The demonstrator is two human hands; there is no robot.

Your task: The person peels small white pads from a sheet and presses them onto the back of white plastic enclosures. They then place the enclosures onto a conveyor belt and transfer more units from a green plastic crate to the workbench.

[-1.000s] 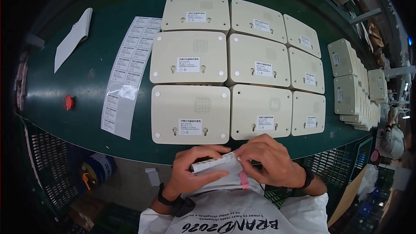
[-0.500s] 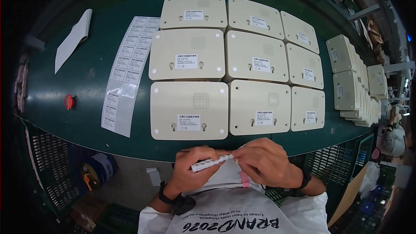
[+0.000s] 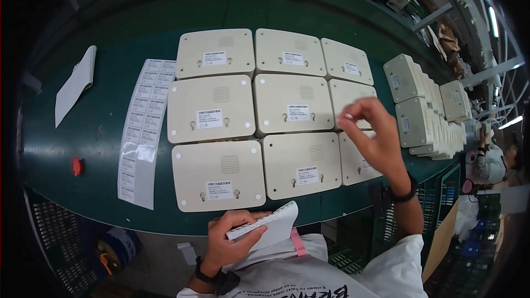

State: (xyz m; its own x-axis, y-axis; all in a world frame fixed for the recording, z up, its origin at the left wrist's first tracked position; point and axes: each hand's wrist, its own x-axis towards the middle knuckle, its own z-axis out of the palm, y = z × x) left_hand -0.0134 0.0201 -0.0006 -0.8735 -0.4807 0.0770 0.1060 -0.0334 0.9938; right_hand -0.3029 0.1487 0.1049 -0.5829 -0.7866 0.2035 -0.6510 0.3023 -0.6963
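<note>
My left hand (image 3: 234, 243) is closed on a white sheet of adhesive pads (image 3: 281, 225) at the table's front edge. Above the right column of cream plastic cases, my right hand (image 3: 378, 138) pinches a small round white pad (image 3: 348, 116) between thumb and fingertip. The cases lie in three rows, each showing a white label, where not hidden by the hand. The front-left case (image 3: 193, 168) bears round white pads at its corners. Bare dark corner holes show on the front-middle case (image 3: 287, 160). My right hand partly covers the middle-right case (image 3: 339, 91) and front-right case (image 3: 350, 163).
A strip of printed labels (image 3: 146, 149) lies left of the cases. Beyond it are a folded white sheet (image 3: 77, 88) and a red cap-like piece (image 3: 76, 166). Stacked cream cases (image 3: 414, 121) stand at right. Another person (image 3: 488, 160) is at far right.
My right hand has left the pad sheet and moved up and right over the cases, carrying a small pad. My left hand still holds the sheet. The whole view has shifted.
</note>
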